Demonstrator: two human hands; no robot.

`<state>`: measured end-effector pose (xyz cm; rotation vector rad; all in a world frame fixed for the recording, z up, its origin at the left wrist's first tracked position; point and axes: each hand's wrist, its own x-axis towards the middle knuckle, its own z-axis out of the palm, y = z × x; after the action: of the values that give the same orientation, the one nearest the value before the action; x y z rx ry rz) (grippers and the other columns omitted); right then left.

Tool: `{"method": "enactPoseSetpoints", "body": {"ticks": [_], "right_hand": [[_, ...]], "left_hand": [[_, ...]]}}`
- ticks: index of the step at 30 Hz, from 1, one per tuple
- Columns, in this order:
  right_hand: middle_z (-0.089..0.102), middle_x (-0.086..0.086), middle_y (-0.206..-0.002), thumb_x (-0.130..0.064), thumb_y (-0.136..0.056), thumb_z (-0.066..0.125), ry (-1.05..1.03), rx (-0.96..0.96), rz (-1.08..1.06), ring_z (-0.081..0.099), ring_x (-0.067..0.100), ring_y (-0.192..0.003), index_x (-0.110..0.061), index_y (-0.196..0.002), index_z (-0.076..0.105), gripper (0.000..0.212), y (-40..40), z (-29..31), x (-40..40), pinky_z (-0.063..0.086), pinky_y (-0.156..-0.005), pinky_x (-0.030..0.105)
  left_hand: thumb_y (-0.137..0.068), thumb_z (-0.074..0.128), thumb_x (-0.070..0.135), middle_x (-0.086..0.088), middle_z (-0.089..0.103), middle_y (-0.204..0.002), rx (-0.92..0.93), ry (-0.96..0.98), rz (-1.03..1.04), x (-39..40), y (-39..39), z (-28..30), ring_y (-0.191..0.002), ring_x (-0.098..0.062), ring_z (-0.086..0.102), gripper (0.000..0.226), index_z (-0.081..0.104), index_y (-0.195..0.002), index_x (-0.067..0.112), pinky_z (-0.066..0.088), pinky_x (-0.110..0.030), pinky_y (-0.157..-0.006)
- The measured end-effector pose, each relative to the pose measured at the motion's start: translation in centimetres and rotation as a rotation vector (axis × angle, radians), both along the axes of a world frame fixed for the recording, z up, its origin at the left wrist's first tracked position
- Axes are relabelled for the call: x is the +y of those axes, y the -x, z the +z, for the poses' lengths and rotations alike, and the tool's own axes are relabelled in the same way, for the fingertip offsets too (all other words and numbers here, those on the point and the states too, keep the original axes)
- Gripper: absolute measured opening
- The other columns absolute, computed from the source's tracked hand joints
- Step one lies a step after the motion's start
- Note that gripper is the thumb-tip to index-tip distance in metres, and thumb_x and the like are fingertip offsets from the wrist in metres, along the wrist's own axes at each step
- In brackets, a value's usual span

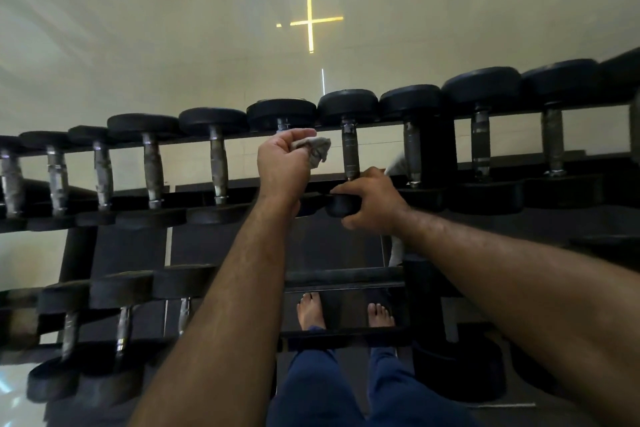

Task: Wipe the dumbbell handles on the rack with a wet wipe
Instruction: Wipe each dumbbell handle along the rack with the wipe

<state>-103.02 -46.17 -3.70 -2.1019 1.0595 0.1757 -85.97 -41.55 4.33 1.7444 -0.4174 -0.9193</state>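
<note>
Left hand (pixel 282 163) curled round a crumpled grey wet wipe (pixel 317 149), wrapped over the handle of the dumbbell just left of the one steadied by the right hand; that handle hidden under the fist, only its far collar showing. Right hand (pixel 372 199) gripping the near black head (pixel 341 206) of the next dumbbell, fingers curled over its rim, bare steel handle (pixel 350 156) standing clear just beyond the knuckles.

Progress, judged from the position alone: somewhere mid-row on the top tier of the rack (pixel 194 140). Five handles left of the left hand, three more right of the steadied one, no visible difference in sheen between them, so no telling which side is already wiped. Wipe looking grey and used. Lower tier probably untouched or still to come, but not certain.

Count, top tier: ten dumbbells with handles traceable, one of those handles covered by the fist, plus a further dark head at the far right edge, cut off. Lower tier, left of the forearm: three handles (pixel 123 326) in view, more heads in shadow, uncountable. One wipe. Two bare feet (pixel 311 310) below the rack.
</note>
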Motion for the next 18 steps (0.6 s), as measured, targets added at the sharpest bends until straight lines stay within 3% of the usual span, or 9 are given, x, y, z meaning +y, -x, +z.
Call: {"method": "enactPoseSetpoints", "body": {"ticks": [2, 4, 6, 8, 9, 11, 12, 16, 18], "right_hand": [[0.073, -0.009, -0.119, -0.053, -0.067, 0.074, 0.146, -0.029, 0.157, 0.054, 0.024, -0.114, -0.043, -0.134, 0.069, 0.068, 0.6, 0.4, -0.8, 0.051, -0.098, 0.04], [0.078, -0.006, -0.117, -0.059, -0.073, 0.078, 0.373, -0.108, 0.285, 0.062, 0.027, -0.107, -0.029, -0.131, 0.074, 0.065, 2.2, 1.1, -2.0, 0.053, -0.095, 0.044], [0.075, 0.003, -0.131, -0.076, -0.077, 0.07, 0.551, -0.107, 0.203, 0.064, 0.033, -0.118, -0.019, -0.138, 0.07, 0.083, 3.9, 2.0, -3.2, 0.05, -0.103, 0.049], [0.048, 0.014, -0.163, -0.095, -0.074, 0.055, 0.548, 0.091, 0.026, 0.042, 0.04, -0.15, -0.011, -0.162, 0.044, 0.122, 4.8, 2.8, -4.1, 0.036, -0.122, 0.054], [0.021, 0.018, -0.176, -0.103, -0.068, 0.049, 0.457, 0.2, -0.037, 0.019, 0.04, -0.162, -0.009, -0.17, 0.021, 0.141, 4.8, 2.9, -4.3, 0.023, -0.13, 0.054], [-0.029, 0.015, -0.175, -0.113, -0.054, 0.043, 0.279, 0.314, -0.088, -0.018, 0.037, -0.164, -0.011, -0.17, -0.013, 0.164, 4.6, 2.4, -4.4, 0.003, -0.134, 0.05], [-0.038, 0.015, -0.171, -0.115, -0.048, 0.041, 0.257, 0.335, -0.097, -0.025, 0.036, -0.162, -0.011, -0.168, -0.019, 0.17, 4.4, 2.1, -4.3, 0.0, -0.134, 0.05], [-0.037, 0.018, -0.171, -0.119, -0.04, 0.033, 0.301, 0.356, -0.087, -0.028, 0.035, -0.161, -0.006, -0.166, -0.023, 0.178, 4.0, 1.6, -4.0, 0.0, -0.135, 0.051], [-0.034, 0.02, -0.172, -0.119, -0.04, 0.034, 0.321, 0.336, -0.081, -0.027, 0.035, -0.162, -0.005, -0.166, -0.023, 0.179, 4.1, 1.5, -4.0, 0.0, -0.135, 0.05]], "left_hand": [[-0.087, 0.061, -0.011, -0.009, 0.079, -0.099, -0.043, -0.007, -0.002, -0.6, 0.2, -0.7, -0.093, -0.022, 0.078, 0.034, 0.078, -0.104, 0.013, 0.064, -0.031, -0.077], [-0.089, 0.064, -0.005, -0.004, 0.079, -0.099, -0.129, -0.024, -0.006, -1.0, 0.3, -1.8, -0.093, -0.017, 0.077, 0.031, 0.079, -0.106, 0.015, 0.066, -0.035, -0.08], [-0.09, 0.064, 0.002, 0.0, 0.078, -0.1, -0.29, -0.025, -0.032, -1.4, 0.6, -2.7, -0.094, -0.013, 0.076, 0.029, 0.079, -0.11, 0.017, 0.065, -0.034, -0.083], [-0.095, 0.064, 0.006, -0.001, 0.078, -0.107, -0.497, -0.035, -0.068, -1.7, 1.2, -3.2, -0.098, -0.01, 0.073, 0.029, 0.078, -0.118, 0.015, 0.06, -0.017, -0.086], [-0.097, 0.064, 0.005, -0.003, 0.078, -0.11, -0.579, -0.042, -0.065, -2.0, 1.6, -3.5, -0.1, -0.011, 0.072, 0.029, 0.076, -0.122, 0.012, 0.053, -0.006, -0.086], [-0.099, 0.062, 0.005, -0.005, 0.078, -0.114, -0.655, -0.063, -0.014, -2.5, 2.4, -4.2, -0.105, -0.014, 0.071, 0.029, 0.075, -0.125, 0.009, 0.043, 0.006, -0.08], [-0.1, 0.062, 0.006, -0.005, 0.078, -0.115, -0.669, -0.081, 0.015, -2.8, 2.7, -4.4, -0.106, -0.015, 0.072, 0.03, 0.074, -0.126, 0.009, 0.042, 0.006, -0.079], [-0.099, 0.058, 0.005, -0.005, 0.078, -0.116, -0.621, -0.149, 0.038, -5.0, 4.1, -5.1, -0.11, -0.017, 0.072, 0.031, 0.074, -0.126, 0.009, 0.053, -0.019, -0.093], [-0.099, 0.058, 0.005, -0.006, 0.079, -0.109, -0.558, -0.194, 0.016, -5.9, 5.5, -5.2, -0.103, -0.021, 0.072, 0.03, 0.077, -0.121, 0.01, 0.058, -0.031, -0.092]]}}
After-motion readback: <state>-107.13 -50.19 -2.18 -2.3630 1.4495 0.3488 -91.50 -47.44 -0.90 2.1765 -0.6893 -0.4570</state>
